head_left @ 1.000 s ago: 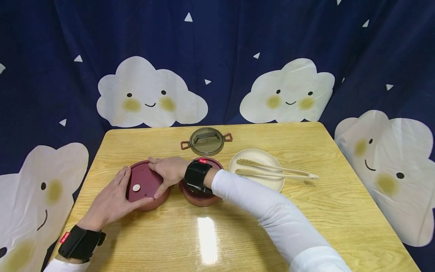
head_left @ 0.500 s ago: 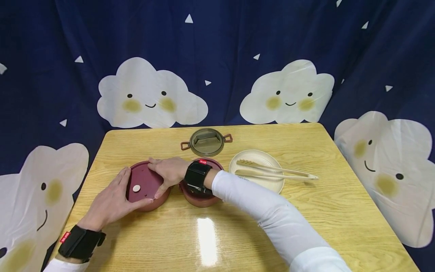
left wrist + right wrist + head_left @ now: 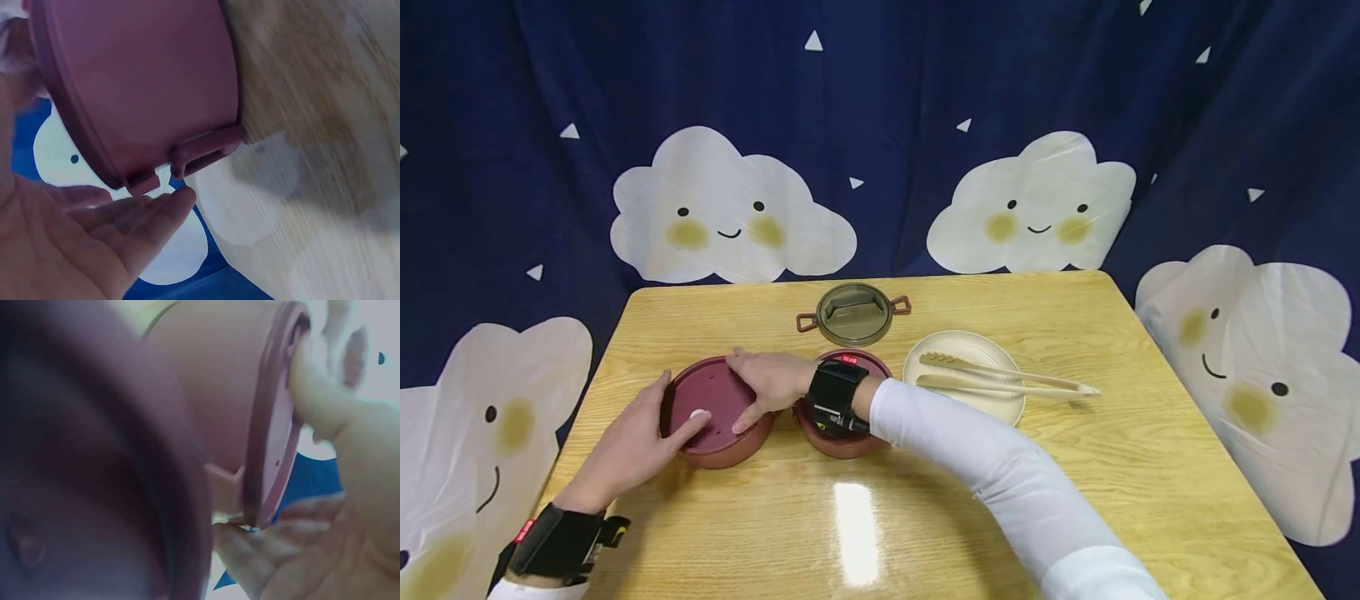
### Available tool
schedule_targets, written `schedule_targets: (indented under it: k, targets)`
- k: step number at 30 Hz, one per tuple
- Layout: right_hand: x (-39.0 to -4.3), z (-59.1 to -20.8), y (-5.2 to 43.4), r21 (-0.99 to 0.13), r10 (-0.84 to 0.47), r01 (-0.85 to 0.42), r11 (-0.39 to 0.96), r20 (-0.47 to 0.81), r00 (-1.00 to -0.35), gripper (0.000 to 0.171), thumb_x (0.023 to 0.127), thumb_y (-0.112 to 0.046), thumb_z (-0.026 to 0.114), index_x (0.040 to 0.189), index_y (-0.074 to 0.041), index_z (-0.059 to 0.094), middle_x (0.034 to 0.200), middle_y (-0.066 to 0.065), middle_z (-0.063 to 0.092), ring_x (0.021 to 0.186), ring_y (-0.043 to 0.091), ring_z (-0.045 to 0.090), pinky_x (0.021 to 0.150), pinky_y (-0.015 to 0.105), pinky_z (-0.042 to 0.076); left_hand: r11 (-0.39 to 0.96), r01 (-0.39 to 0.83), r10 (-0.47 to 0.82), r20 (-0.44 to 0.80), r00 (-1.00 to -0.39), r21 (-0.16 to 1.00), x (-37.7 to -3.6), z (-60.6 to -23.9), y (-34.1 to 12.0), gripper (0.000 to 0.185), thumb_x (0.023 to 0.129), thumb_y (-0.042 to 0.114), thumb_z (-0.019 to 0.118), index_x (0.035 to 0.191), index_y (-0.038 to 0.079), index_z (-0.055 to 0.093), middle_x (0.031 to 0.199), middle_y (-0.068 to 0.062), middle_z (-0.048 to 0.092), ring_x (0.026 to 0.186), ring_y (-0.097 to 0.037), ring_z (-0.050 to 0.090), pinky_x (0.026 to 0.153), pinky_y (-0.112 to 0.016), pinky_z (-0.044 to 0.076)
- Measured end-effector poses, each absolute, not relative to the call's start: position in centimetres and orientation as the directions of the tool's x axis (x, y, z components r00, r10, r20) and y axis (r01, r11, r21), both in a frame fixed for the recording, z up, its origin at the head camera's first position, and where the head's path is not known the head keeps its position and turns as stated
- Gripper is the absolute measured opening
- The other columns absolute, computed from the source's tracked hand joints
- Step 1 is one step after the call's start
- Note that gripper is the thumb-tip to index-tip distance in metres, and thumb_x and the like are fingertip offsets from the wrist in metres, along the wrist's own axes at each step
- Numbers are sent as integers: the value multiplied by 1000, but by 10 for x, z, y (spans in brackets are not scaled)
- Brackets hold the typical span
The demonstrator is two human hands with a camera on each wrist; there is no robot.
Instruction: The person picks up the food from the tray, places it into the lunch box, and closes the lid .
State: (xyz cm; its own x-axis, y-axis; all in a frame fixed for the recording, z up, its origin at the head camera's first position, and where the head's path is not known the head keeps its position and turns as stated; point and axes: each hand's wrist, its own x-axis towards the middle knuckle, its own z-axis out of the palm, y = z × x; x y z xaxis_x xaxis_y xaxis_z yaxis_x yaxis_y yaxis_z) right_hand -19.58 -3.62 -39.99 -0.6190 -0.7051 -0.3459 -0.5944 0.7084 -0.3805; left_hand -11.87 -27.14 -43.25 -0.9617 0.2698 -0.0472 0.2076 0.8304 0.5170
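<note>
A round maroon container (image 3: 718, 396) sits at the left of the table, a flat maroon lid with a small white button on it. My left hand (image 3: 628, 437) is at its left side, thumb reaching over the lid by the button. In the left wrist view, straight fingers (image 3: 140, 231) lie close to a square side handle (image 3: 206, 150); whether they touch is unclear. My right hand (image 3: 775, 379) spans the lid's right part. In the right wrist view its thumb (image 3: 312, 387) rests over the lid, the other fingers at the rim.
A second maroon pot (image 3: 842, 446) stands just right, partly under my right wrist. Behind it lies a dark see-through lid (image 3: 853, 312) with two handles. Beige tongs (image 3: 1037, 387) lie across a cream plate (image 3: 936, 342) and stick out past its right edge.
My left hand has shifted left and a little away from the container, its thumb moving from the near rim onto the lid near the white button. The right hand has stayed in place.
</note>
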Motion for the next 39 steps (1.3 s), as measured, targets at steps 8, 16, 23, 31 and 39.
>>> schedule_targets:
  k: [8, 16, 23, 31, 39]
  targets:
    - [-192, -392, -33, -421, -586, -429, 799, -386, -713, 27, 105, -36, 65, 104, -9, 65, 87, 0, 69, 77, 11, 65, 71, 19, 47, 827, 136, 167, -8, -986, 545, -116, -430, -283, 62, 105, 32, 67, 141, -17, 53, 128, -42, 65, 110, -56, 70, 89, -62, 59]
    - [-193, -393, -33, -376, -560, -432, 820, -370, -741, 21, 106, -31, 65, 104, -10, 68, 83, -2, 67, 74, 8, 65, 68, 17, 46, 830, 80, 103, -10, -995, 551, -115, -428, -286, 47, 104, 34, 69, 123, -9, 72, 109, -30, 77, 91, -39, 76, 66, -29, 51]
    - [-192, -393, -35, -349, -549, -434, 831, -383, -743, 23, 106, -31, 65, 113, -9, 67, 94, 1, 73, 78, 8, 68, 71, 18, 47, 820, 47, 93, -50, -994, 571, -120, -426, -286, 49, 102, 34, 71, 122, -10, 71, 102, -30, 77, 83, -32, 74, 61, -25, 47]
    - [-192, -394, -37, -325, -541, -438, 838, -392, -744, 23, 107, -31, 62, 111, -9, 66, 91, 0, 70, 79, 9, 66, 71, 19, 46, 814, 12, 79, -90, -993, 581, -122, -426, -287, 48, 104, 33, 69, 123, -11, 69, 103, -31, 76, 83, -26, 72, 59, -24, 47]
    - [-195, -398, -38, -411, -532, -381, 828, -364, -765, 19, 107, -28, 63, 104, -9, 66, 81, -2, 65, 72, 9, 61, 67, 18, 44, 803, -4, 30, -48, -998, 596, -120, -430, -289, 43, 105, 28, 67, 122, -11, 71, 105, -32, 76, 88, -34, 75, 59, -22, 46]
